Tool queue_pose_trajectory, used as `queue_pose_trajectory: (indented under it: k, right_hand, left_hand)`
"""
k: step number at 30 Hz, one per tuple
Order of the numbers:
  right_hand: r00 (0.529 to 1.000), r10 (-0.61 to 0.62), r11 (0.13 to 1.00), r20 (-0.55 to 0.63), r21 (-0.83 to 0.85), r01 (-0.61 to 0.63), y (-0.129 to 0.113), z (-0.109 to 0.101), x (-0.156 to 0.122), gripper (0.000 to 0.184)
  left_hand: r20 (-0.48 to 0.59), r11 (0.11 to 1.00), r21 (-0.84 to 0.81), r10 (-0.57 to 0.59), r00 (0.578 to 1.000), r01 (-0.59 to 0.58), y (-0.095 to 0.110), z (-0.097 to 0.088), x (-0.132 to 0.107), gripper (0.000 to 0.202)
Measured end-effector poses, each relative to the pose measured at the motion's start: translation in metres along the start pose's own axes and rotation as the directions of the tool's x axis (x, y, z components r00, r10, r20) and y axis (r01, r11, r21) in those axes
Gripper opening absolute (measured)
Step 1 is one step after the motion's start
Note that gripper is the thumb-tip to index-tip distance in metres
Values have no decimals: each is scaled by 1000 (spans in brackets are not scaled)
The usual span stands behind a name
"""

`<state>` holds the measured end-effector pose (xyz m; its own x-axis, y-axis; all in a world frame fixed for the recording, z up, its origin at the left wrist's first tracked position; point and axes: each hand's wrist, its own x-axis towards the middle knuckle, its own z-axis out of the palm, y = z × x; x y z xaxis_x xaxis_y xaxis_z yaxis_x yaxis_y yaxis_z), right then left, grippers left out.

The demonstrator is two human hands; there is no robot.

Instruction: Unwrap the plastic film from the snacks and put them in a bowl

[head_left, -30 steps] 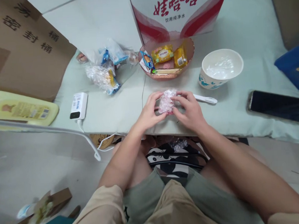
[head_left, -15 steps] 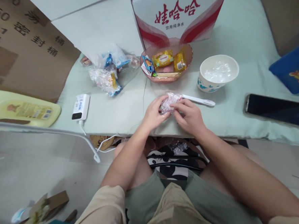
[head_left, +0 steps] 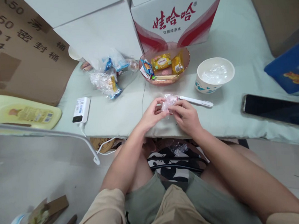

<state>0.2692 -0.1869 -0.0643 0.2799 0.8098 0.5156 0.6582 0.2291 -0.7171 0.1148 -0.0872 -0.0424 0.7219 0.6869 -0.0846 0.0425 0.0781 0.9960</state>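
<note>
Crinkled clear plastic wrap [head_left: 169, 101] with a pinkish tint is held between both hands, over the table's front part. My left hand [head_left: 153, 114] curls around its left side, thumb and fingers bent against it. My right hand [head_left: 185, 115] pinches its right side, fingertips pressed together. Whether anything sits inside the wrap I cannot make out. Just beyond my right hand lies a white plastic stick or utensil [head_left: 199, 102]. Farther back, a pink glass bowl [head_left: 160, 81] holds yellow snack packets and thin sticks, and a paper cup [head_left: 206, 85] contains crumpled clear plastic.
A pile of wrappers [head_left: 107, 82], a white power bank [head_left: 81, 110] with a cable, and a yellow bottle [head_left: 25, 113] are on the left. On the right lie a phone [head_left: 273, 111] and a blue package [head_left: 290, 70]. White cartons [head_left: 174, 22] stand behind.
The wrap looks looser and more spread out, and my left fingers have opened a little around it. The camera view has shifted slightly.
</note>
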Motion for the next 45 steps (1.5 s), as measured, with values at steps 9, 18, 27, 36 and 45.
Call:
queue_pose_trajectory:
  k: [9,18,27,36,45]
  right_hand:
    - [988,-89,993,128,-64,98,-5,-5,3,39]
    - [934,337,755,116,-627,-194,28,-45,9,35]
    - [876,416,861,242,204,-465,-6,-26,7,39]
    - [844,417,820,339,261,-510,-12,-8,3,30]
    - [790,410,836,456,158,-525,-15,-13,4,29]
  left_hand:
    - [-286,985,-172,-81,955,32,-3,-2,5,56]
    - [-609,977,-177,-13,793,-120,-10,-24,15,86]
    - [-534,999,-10,36,845,-50,-11,-2,16,72]
    - [-383,985,82,169,908,-149,-12,7,15,72]
    - [-548,931,-260,75,833,-254,-3,-2,22,73]
